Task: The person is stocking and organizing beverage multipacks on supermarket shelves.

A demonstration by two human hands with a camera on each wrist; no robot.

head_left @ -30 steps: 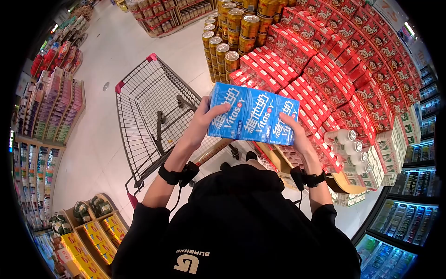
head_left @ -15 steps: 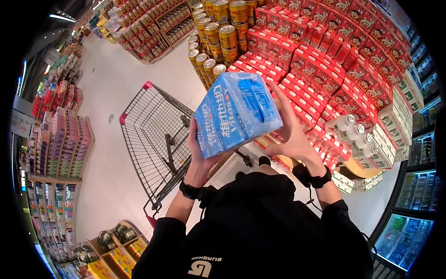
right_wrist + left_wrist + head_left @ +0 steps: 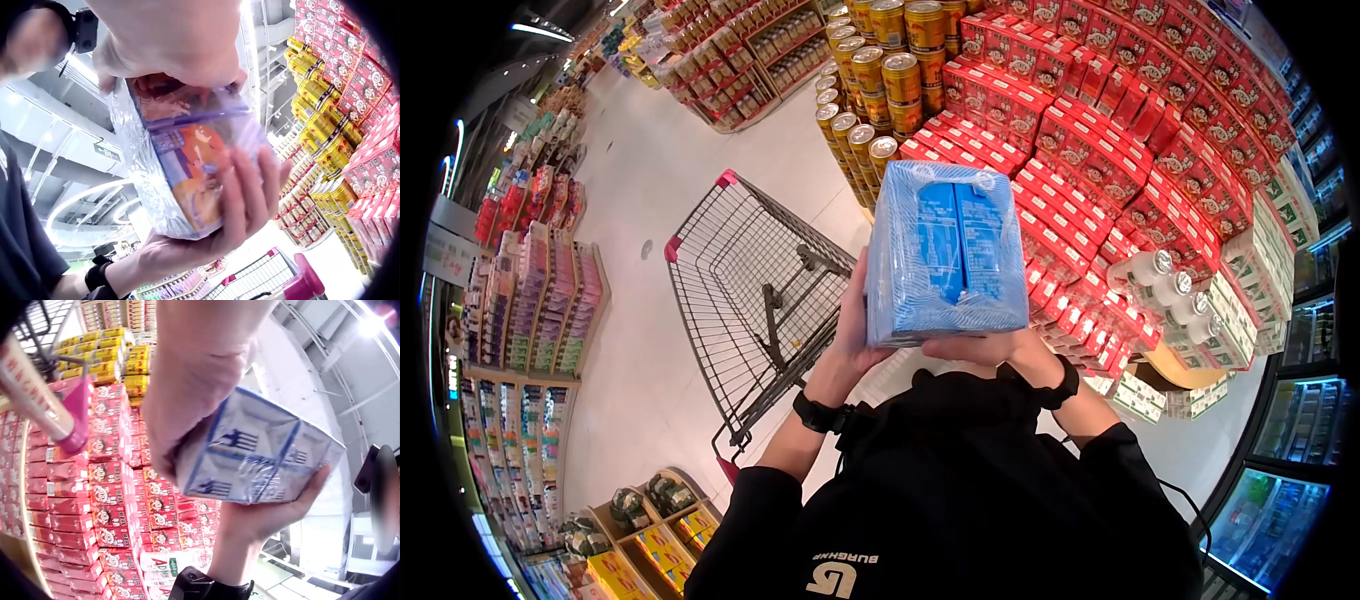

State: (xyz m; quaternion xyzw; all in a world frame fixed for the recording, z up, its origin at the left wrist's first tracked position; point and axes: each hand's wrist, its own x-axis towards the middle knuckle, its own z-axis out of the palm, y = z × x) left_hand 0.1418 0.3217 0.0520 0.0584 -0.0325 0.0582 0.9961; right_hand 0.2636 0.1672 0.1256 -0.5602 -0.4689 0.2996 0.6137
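A shrink-wrapped pack of blue drink cartons is held up in front of the chest, its film-covered end turned toward the head camera. My left hand grips its left side; in the right wrist view the left hand's fingers spread over an orange and purple printed face. My right hand holds the near lower edge, most of its fingers hidden beneath the pack in the head view. In the left wrist view the right hand wraps the pack's edge, beside a face with pale carton ends.
A wire shopping cart stands just left of the pack. Stacked red cartons and gold cans rise ahead and to the right. Clear-wrapped bottles sit near the display's edge. Lit fridges line the right, shelves the left.
The pack has turned from its lettered front face to its end face. The right hand came away from its side, then took hold of the near lower edge. The left hand stays on it.
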